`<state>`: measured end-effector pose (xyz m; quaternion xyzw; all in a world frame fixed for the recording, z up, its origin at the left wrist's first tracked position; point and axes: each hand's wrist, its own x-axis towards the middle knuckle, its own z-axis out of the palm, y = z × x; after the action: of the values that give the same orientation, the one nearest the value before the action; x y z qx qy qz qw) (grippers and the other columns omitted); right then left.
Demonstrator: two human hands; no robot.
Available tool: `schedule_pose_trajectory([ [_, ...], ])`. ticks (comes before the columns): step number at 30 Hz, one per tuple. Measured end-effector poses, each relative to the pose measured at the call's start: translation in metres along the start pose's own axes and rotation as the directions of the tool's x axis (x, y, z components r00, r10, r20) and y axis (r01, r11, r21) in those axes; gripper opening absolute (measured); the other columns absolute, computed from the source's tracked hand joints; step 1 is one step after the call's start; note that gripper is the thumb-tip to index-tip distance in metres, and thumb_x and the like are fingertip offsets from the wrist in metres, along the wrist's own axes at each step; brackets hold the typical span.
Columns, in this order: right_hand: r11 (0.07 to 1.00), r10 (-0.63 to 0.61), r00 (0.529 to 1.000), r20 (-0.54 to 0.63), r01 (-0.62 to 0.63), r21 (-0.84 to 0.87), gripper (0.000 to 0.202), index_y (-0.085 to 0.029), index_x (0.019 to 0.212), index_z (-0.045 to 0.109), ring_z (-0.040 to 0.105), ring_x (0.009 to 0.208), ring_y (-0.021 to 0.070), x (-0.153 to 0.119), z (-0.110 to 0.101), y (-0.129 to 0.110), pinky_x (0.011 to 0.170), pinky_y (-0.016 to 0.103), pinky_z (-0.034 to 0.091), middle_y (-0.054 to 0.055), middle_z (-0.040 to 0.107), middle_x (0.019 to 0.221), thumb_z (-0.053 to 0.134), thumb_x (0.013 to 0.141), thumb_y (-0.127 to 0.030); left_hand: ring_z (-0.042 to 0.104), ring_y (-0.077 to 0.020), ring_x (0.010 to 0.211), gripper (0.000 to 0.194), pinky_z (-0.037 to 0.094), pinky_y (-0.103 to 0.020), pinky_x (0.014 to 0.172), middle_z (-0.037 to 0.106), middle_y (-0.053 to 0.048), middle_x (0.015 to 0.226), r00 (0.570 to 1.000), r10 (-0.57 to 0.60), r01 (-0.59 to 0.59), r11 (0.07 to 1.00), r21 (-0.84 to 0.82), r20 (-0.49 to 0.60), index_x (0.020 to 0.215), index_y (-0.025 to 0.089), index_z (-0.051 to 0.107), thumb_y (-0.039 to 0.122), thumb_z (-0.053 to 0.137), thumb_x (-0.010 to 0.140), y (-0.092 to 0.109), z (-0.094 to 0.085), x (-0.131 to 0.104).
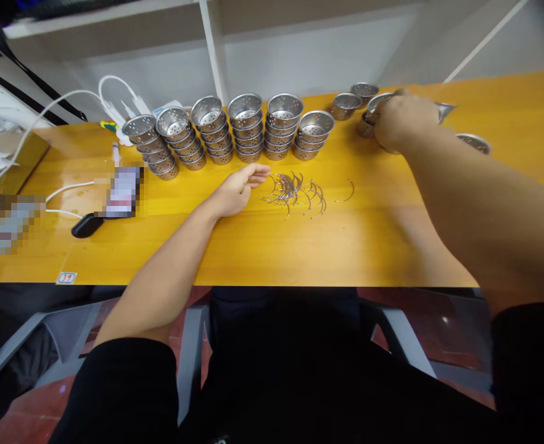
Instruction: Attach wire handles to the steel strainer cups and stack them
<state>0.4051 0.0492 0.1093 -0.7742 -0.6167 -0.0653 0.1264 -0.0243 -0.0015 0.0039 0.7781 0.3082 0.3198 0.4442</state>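
My left hand point(239, 190) rests on its side on the yellow table, fingers stretched out and holding nothing. Its fingertips are beside a pile of thin curved metal wires point(288, 190). One curved wire point(350, 192) lies apart to the right. Behind the pile stand several stacks of perforated metal cups, among them a tall stack point(284, 111) and a shorter one point(316, 126). At the back right, my right hand point(404, 117) is over a group of metal cups point(367, 127), its fingers curled and blurred; what they grip is hidden.
Loose cups point(345, 106) stand at the back right, and another point(474, 143) lies beyond my right forearm. A phone point(123, 191), white cables, a black device point(87, 226) and a cardboard box point(31, 157) are on the left. A shelf panel point(170, 74) rises behind.
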Motion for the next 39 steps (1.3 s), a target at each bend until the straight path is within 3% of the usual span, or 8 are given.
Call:
schedule_pose_trajectory([
  [3, 0.999, 0.043, 0.998, 0.048, -0.041, -0.034, 0.036, -0.005, 0.157, 0.092, 0.085, 0.161, 0.0513, -0.014, -0.014, -0.006, 0.120, 0.061, 0.066, 0.038, 0.078, 0.176, 0.082, 0.123, -0.001, 0.085, -0.0296, 0.161, 0.080, 0.065, -0.063, 0.150, 0.081, -0.018, 0.180, 1.000, 0.018, -0.018, 1.000, 0.009, 0.006, 0.167, 0.022, 0.071, 0.005, 0.061, 0.089, 0.002, -0.001, -0.001],
  [6, 0.996, 0.047, 0.991, -0.125, -0.037, 0.082, 0.042, -0.012, 0.167, 0.087, 0.083, 0.163, 0.0434, -0.030, -0.031, -0.010, 0.126, 0.056, 0.066, 0.030, 0.072, 0.188, 0.071, 0.129, -0.006, 0.085, -0.0299, 0.160, 0.083, 0.066, -0.062, 0.149, 0.082, -0.018, 0.178, 0.999, 0.035, -0.035, 0.999, 0.022, 0.012, 0.166, 0.023, 0.072, 0.004, 0.062, 0.085, 0.002, -0.001, 0.000],
  [11, 0.894, -0.129, 0.931, -0.341, 0.258, 0.367, 0.022, -0.026, 0.132, 0.085, 0.083, 0.152, 0.0386, -0.061, -0.053, -0.024, 0.136, 0.057, 0.063, 0.022, 0.088, 0.159, 0.076, 0.119, -0.010, 0.086, -0.0302, 0.155, 0.078, 0.070, -0.058, 0.139, 0.083, -0.016, 0.175, 0.999, 0.032, -0.030, 0.998, 0.061, -0.020, 0.167, 0.026, 0.070, 0.007, 0.066, 0.092, 0.004, 0.000, 0.000],
  [17, 0.498, -0.427, 0.865, -0.262, 0.467, 0.730, 0.043, -0.033, 0.107, 0.070, 0.070, 0.075, 0.0274, -0.113, -0.030, -0.074, 0.085, 0.053, 0.072, 0.004, 0.077, 0.087, 0.101, 0.112, -0.063, 0.085, -0.0327, 0.154, 0.077, 0.074, -0.052, 0.131, 0.076, -0.020, 0.183, 0.998, 0.059, -0.060, 0.998, -0.036, -0.036, 0.176, 0.029, 0.066, 0.044, 0.096, 0.108, 0.012, 0.002, 0.001],
  [23, 0.082, -0.590, 0.766, -0.256, 0.372, 0.925, 0.058, -0.031, 0.108, 0.064, 0.040, 0.055, 0.0156, -0.154, 0.020, -0.124, 0.053, 0.033, 0.032, -0.008, 0.047, 0.066, 0.091, 0.117, -0.081, 0.085, -0.0426, 0.158, 0.107, 0.080, -0.054, 0.120, 0.081, -0.017, 0.175, 0.999, -0.022, 0.040, 0.909, -0.416, 0.046, 0.173, 0.034, 0.070, 0.102, 0.098, 0.096, 0.031, 0.010, 0.003],
  [28, 0.065, -0.674, 0.648, -0.355, 0.531, 0.845, 0.035, -0.029, 0.128, 0.075, 0.062, 0.073, 0.0185, -0.162, 0.032, -0.129, 0.062, 0.035, 0.050, 0.005, 0.074, 0.109, 0.084, 0.121, -0.062, 0.093, -0.0387, 0.142, 0.091, 0.082, -0.049, 0.104, 0.091, -0.010, 0.153, 0.993, -0.091, 0.046, 0.886, -0.461, -0.076, 0.161, 0.036, 0.079, 0.104, 0.090, 0.102, 0.042, 0.017, 0.003],
  [32, 0.207, -0.779, 0.559, -0.283, 0.655, 0.726, 0.035, -0.028, 0.153, 0.080, 0.079, 0.092, 0.0239, -0.161, 0.033, -0.116, 0.077, 0.041, 0.067, 0.015, 0.077, 0.161, 0.077, 0.121, -0.042, 0.098, -0.0364, 0.119, 0.093, 0.082, -0.048, 0.089, 0.093, -0.011, 0.125, 0.982, -0.139, 0.068, 0.894, -0.442, -0.129, 0.143, 0.028, 0.084, 0.114, 0.061, 0.112, 0.044, 0.018, 0.004],
  [39, 0.322, -0.786, 0.521, -0.334, 0.805, 0.498, 0.033, -0.029, 0.147, 0.088, 0.083, 0.122, 0.0368, -0.157, 0.034, -0.105, 0.101, 0.053, 0.072, 0.015, 0.079, 0.156, 0.068, 0.121, -0.030, 0.098, -0.0347, 0.104, 0.102, 0.080, -0.045, 0.079, 0.090, -0.012, 0.105, 0.968, -0.207, 0.129, 0.891, -0.435, -0.138, 0.129, 0.026, 0.084, 0.121, 0.054, 0.108, 0.043, 0.020, 0.007],
])
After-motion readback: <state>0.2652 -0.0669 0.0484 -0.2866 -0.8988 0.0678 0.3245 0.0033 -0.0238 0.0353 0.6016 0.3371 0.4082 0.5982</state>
